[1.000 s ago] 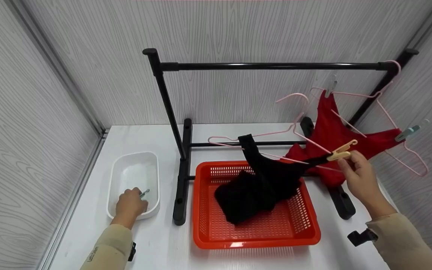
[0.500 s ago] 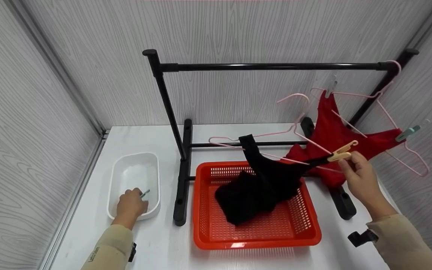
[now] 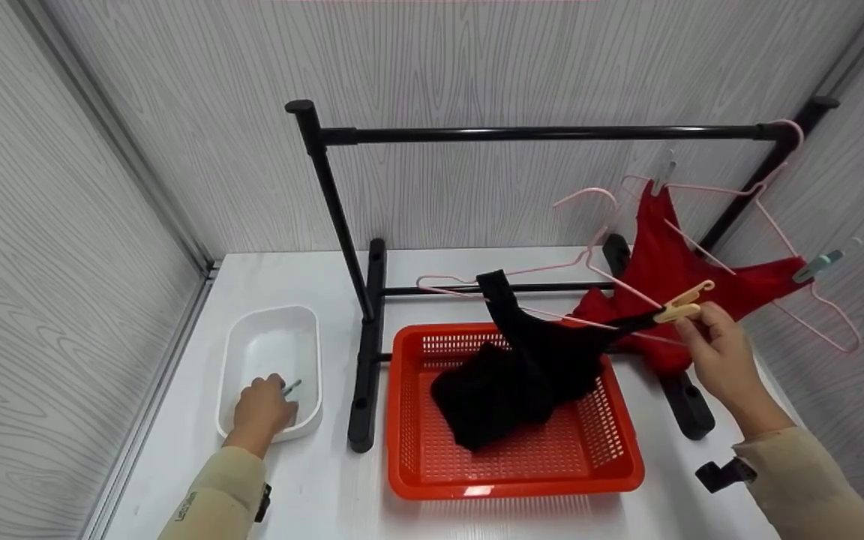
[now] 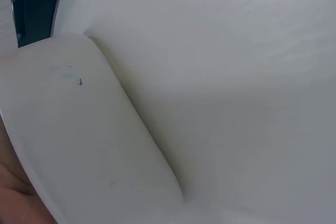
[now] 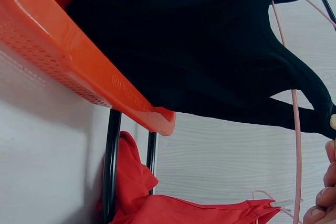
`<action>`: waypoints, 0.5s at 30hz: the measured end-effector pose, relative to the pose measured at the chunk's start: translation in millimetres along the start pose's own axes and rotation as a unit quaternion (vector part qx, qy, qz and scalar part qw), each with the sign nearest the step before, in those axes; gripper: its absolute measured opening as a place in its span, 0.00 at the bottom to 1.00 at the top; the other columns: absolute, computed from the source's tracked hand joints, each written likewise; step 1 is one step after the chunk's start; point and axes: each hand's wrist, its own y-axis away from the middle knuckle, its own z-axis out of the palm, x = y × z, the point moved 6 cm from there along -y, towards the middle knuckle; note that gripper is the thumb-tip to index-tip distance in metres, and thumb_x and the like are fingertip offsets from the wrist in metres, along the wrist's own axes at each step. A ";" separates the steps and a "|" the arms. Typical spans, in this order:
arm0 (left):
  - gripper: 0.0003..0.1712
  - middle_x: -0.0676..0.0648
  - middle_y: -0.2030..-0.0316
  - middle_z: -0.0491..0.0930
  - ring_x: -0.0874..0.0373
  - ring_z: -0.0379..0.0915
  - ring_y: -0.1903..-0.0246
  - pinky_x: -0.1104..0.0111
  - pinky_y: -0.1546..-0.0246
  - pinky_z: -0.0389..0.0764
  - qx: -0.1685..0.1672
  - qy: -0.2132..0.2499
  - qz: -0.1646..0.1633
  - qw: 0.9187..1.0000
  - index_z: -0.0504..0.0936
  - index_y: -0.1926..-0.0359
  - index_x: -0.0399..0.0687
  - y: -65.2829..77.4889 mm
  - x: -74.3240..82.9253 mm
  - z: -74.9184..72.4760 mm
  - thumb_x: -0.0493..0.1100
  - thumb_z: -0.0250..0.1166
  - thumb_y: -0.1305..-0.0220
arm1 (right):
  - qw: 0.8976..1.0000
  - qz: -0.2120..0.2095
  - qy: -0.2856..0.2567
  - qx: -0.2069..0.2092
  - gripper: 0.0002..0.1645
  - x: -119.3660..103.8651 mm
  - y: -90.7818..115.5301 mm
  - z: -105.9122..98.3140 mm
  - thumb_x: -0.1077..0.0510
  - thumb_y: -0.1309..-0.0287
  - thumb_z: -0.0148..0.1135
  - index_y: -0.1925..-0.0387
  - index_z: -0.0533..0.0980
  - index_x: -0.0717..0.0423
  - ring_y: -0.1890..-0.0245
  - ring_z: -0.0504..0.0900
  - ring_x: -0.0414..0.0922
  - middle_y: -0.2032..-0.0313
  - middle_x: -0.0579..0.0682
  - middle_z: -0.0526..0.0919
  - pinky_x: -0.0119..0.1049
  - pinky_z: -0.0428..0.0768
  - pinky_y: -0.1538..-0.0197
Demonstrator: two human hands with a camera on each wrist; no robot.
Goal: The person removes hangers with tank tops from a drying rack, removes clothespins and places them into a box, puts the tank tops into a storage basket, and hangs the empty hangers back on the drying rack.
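Observation:
My right hand (image 3: 722, 352) pinches a yellow clothespin (image 3: 678, 312) at the right-hand strap of a black tank top (image 3: 544, 345). The strap lies against a pink hanger (image 3: 544, 265), and the other strap loops over the hanger's left arm. Below, the rest of the top droops into the red basket (image 3: 439, 487). Inside the white bin (image 3: 304, 315), my left hand (image 3: 261, 412) holds a teal clothespin (image 3: 292, 387), whose end pokes out past the fingers. In the left wrist view the bin's wall (image 4: 89, 129) hides most of that hand.
A black rack (image 3: 552, 133) stands behind the basket. From its right end hangs a red top (image 3: 683, 277) on another pink hanger (image 3: 769, 217), held by pale green clothespins (image 3: 818, 266). Rack feet (image 3: 364, 375) lie between bin and basket.

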 end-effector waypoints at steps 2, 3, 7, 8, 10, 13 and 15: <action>0.28 0.28 0.57 0.75 0.33 0.74 0.55 0.42 0.52 0.75 0.001 -0.005 0.002 1.000 0.72 0.42 0.24 0.1 3.2 -3.9 0.40 0.65 0.39 | 1.000 0.001 -0.005 0.001 0.07 3.7 -0.4 0.6 0.79 0.38 0.54 0.60 0.77 0.75 0.78 0.65 0.34 0.73 0.52 0.72 0.25 0.65 0.74; 0.29 0.28 0.56 0.75 0.33 0.73 0.55 0.42 0.52 0.75 0.001 -0.006 0.003 1.000 0.72 0.42 0.25 0.2 5.1 -6.1 0.40 0.65 0.39 | 1.000 0.002 -0.007 0.002 0.08 7.3 -0.6 0.9 0.79 0.38 0.55 0.60 0.77 0.75 0.77 0.66 0.34 0.73 0.51 0.72 0.24 0.65 0.74; 0.28 0.27 0.55 0.75 0.32 0.73 0.53 0.42 0.52 0.75 0.008 -0.010 0.011 1.000 0.72 0.42 0.25 0.8 14.5 -16.5 0.41 0.66 0.38 | 1.000 0.003 -0.009 0.004 0.09 26.4 -0.9 2.4 0.80 0.39 0.55 0.59 0.78 0.74 0.76 0.66 0.33 0.71 0.47 0.73 0.24 0.66 0.73; 0.28 0.27 0.55 0.75 0.32 0.73 0.53 0.42 0.52 0.75 0.013 -0.010 0.012 1.000 0.73 0.42 0.26 1.3 16.4 -18.9 0.41 0.66 0.38 | 1.000 0.005 -0.007 0.004 0.08 30.8 -1.0 2.9 0.79 0.38 0.55 0.59 0.78 0.74 0.76 0.66 0.33 0.71 0.47 0.73 0.24 0.66 0.73; 0.28 0.27 0.54 0.75 0.31 0.73 0.52 0.42 0.52 0.75 0.024 -0.011 0.016 1.000 0.73 0.42 0.26 2.3 20.6 -23.5 0.41 0.66 0.37 | 1.000 0.006 -0.003 0.001 0.08 33.8 -0.9 3.6 0.79 0.38 0.55 0.59 0.78 0.73 0.76 0.66 0.33 0.71 0.48 0.73 0.24 0.66 0.73; 0.26 0.27 0.53 0.75 0.31 0.73 0.51 0.42 0.52 0.76 0.047 -0.014 0.025 0.998 0.74 0.43 0.26 3.5 27.5 -29.6 0.42 0.65 0.35 | 1.000 0.007 -0.010 0.000 0.08 24.3 -1.4 3.5 0.79 0.38 0.55 0.59 0.78 0.74 0.77 0.66 0.34 0.72 0.49 0.73 0.24 0.66 0.73; 0.25 0.28 0.52 0.76 0.32 0.73 0.50 0.42 0.52 0.76 0.066 -0.019 0.033 0.997 0.75 0.43 0.27 4.2 33.2 -33.5 0.43 0.63 0.34 | 1.000 0.008 -0.017 -0.001 0.08 13.8 -2.0 3.2 0.79 0.38 0.54 0.59 0.77 0.75 0.76 0.66 0.34 0.71 0.49 0.73 0.23 0.66 0.73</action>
